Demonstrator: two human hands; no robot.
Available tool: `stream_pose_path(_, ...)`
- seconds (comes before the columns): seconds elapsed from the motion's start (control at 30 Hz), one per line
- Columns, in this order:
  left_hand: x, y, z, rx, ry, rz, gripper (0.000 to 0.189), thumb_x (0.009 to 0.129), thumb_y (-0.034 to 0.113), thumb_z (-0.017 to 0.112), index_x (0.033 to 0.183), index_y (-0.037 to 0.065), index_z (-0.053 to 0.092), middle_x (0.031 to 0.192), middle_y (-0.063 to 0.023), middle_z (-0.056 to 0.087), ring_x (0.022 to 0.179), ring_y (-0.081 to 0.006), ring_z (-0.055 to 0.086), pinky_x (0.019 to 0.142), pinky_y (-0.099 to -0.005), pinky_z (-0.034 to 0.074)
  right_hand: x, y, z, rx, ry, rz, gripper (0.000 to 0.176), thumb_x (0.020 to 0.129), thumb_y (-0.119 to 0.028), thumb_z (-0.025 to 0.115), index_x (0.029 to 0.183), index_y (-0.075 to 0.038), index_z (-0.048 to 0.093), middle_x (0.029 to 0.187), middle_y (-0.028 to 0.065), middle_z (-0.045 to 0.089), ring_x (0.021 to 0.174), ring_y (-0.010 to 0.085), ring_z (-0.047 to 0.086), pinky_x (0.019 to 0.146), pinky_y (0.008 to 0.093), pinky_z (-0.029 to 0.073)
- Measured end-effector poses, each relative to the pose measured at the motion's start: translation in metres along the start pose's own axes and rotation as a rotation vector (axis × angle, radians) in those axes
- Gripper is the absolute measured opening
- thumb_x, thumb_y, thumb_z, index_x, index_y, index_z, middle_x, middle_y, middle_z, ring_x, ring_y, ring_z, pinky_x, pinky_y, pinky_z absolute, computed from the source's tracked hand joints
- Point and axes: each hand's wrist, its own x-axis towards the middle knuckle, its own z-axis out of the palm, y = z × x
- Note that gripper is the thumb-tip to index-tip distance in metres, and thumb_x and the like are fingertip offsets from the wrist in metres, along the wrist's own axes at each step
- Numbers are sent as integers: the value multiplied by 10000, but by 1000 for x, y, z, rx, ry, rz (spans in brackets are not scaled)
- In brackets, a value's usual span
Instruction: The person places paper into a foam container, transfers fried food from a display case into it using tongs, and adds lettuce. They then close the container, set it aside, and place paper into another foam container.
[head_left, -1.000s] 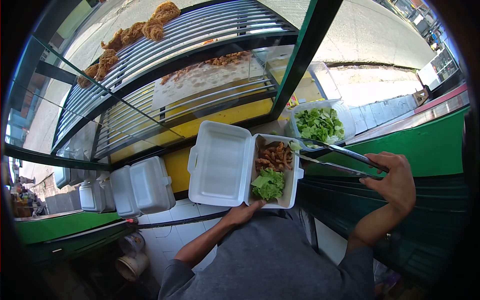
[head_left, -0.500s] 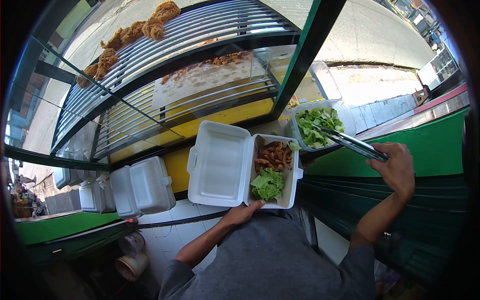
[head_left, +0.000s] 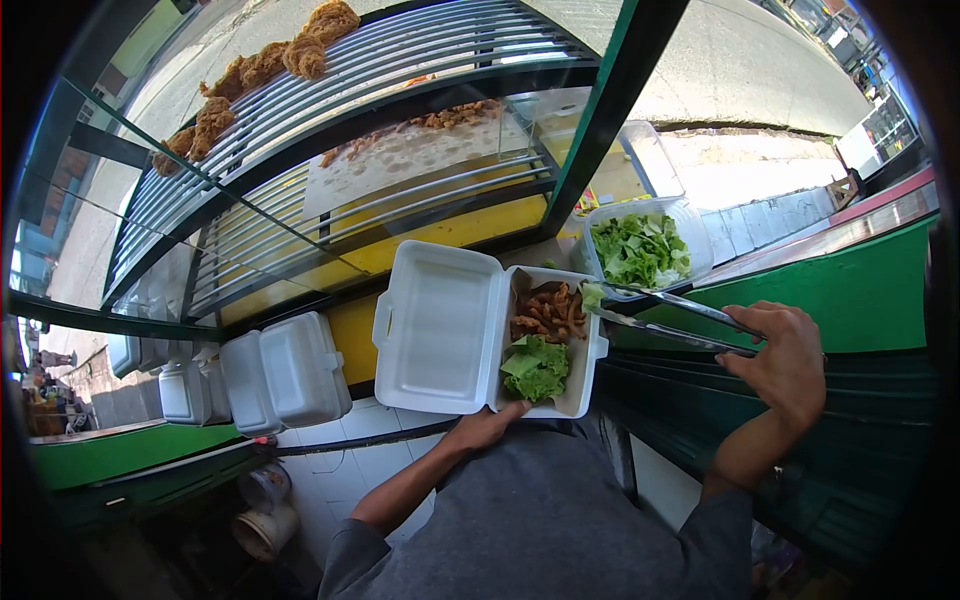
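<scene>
An open white foam box [head_left: 438, 330] lies in front of me, its lid folded out to the left. My left hand [head_left: 486, 426] grips the box's near edge, thumb over the rim. Inside sit brown fried pieces [head_left: 548, 312] at the back and green lettuce [head_left: 537, 369] at the front. My right hand [head_left: 785, 358] holds metal tongs [head_left: 680, 318], their arms spread. The tips are at a small lettuce piece [head_left: 592, 296] by the box's right back corner. Behind them, a clear plastic tub [head_left: 700, 240] holds cut lettuce [head_left: 640, 248].
Closed foam boxes [head_left: 300, 370] stand at the left. A glass case with a slatted rack [head_left: 400, 60] holds fried chicken [head_left: 305, 55]. Another clear container [head_left: 652, 160] sits behind the lettuce tub. Buckets [head_left: 262, 530] are low at the left.
My right hand has moved slightly down, bringing the tongs from the lettuce tub to the box's right back corner. The tong arms have spread wider. My left hand has stayed on the box.
</scene>
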Motion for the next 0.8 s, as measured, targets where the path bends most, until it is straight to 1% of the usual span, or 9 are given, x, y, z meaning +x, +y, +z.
stream_pose_path(0.1, -2, -3, 0, -3, 19, 36, 573, 912, 434, 577, 1254, -26, 551, 1177, -168, 604, 1076, -266, 564, 977, -357, 420, 5, -2, 6, -75, -2, -20, 409, 566, -97, 813, 964, -49, 735, 844, 117, 688, 743, 299, 651, 691, 383, 497)
stream_pose_path(0.2, -8, 1, -1, -9, 40, 41, 546, 915, 414, 580, 1234, -28, 561, 1160, -165, 611, 1066, -265, 568, 968, -355, 427, 5, -1, 9, -109, 19, -68, 394, 580, -94, 804, 967, -56, 738, 816, 115, 683, 731, 296, 648, 685, 389, 496)
stream_pose_path(0.3, -9, 1, -1, -44, 55, 43, 530, 914, 402, 583, 1220, -30, 567, 1147, -163, 617, 1052, -266, 573, 960, -355, 433, 4, -2, 4, -41, -4, -88, 382, 589, -82, 790, 967, -57, 740, 796, 113, 681, 715, 289, 643, 682, 389, 496)
stream_pose_path(0.4, -7, -3, -1, -48, 71, 68, 523, 911, 395, 588, 1215, -30, 570, 1140, -161, 621, 1043, -265, 577, 952, -356, 439, 1, -5, -1, 89, -132, -175, 415, 556, -105, 799, 965, -62, 743, 791, 109, 685, 697, 267, 636, 664, 380, 494)
stream_pose_path(0.5, -6, -4, -1, -45, 60, 70, 523, 908, 395, 593, 1214, -29, 571, 1134, -159, 624, 1039, -265, 579, 949, -358, 441, -4, -12, -1, 124, -208, -284, 402, 565, -158, 806, 955, -83, 744, 812, 94, 689, 758, 265, 649, 679, 390, 501)
stream_pose_path(0.53, -4, -6, -2, -40, 57, 77, 527, 908, 401, 594, 1214, -28, 571, 1132, -158, 625, 1038, -265, 579, 950, -360, 441, -5, -10, 1, 127, -210, -304, 421, 545, -169, 814, 953, -91, 747, 824, 86, 695, 754, 260, 648, 679, 383, 498)
stream_pose_path(0.63, -6, -2, -2, -9, 51, 67, 562, 911, 430, 595, 1235, -28, 556, 1158, -163, 614, 1056, -267, 573, 964, -360, 435, -4, -15, -5, 91, -216, -195, 416, 553, -166, 810, 955, -85, 745, 815, 84, 693, 738, 264, 642, 671, 373, 499)
stream_pose_path(0.73, -5, -1, -2, 24, 46, 36, 616, 916, 469, 591, 1277, -26, 527, 1212, -168, 587, 1093, -267, 560, 983, -353, 426, -6, 1, 0, 141, -6, -54, 419, 571, -162, 807, 977, -82, 742, 784, 89, 679, 720, 269, 639, 657, 377, 497)
stream_pose_path(0.8, -6, 1, -3, 10, 24, 18, 653, 911, 491, 599, 1303, -24, 508, 1248, -170, 568, 1117, -265, 549, 994, -347, 421, 2, 8, -4, 45, 24, 46, 426, 580, -164, 809, 992, -78, 737, 787, 96, 676, 712, 269, 640, 648, 378, 494)
